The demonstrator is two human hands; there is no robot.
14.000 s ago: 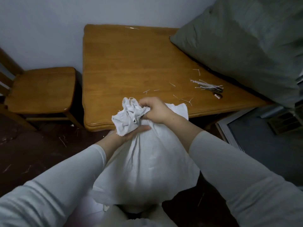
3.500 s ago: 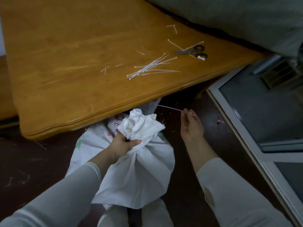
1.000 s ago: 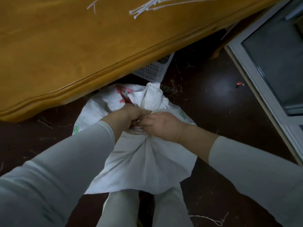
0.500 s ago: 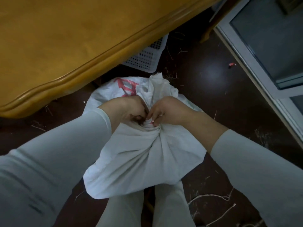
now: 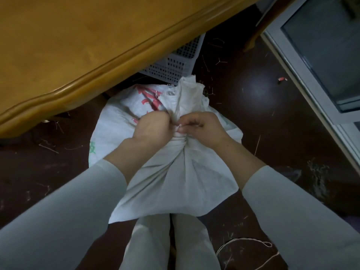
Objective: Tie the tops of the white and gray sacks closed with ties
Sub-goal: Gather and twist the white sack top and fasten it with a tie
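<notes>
White sack (image 5: 181,172) stands on the dark floor (image 5: 263,117) against the person's legs, neck bunched. Left hand (image 5: 153,127) grips the bunched neck; right hand (image 5: 202,126) pinches a thin white tie (image 5: 179,125) there. Red-printed sack (image 5: 124,112) lies just behind. Perforated basket (image 5: 175,63) under the wooden table (image 5: 78,45). Loose string (image 5: 243,241) on the floor.
</notes>
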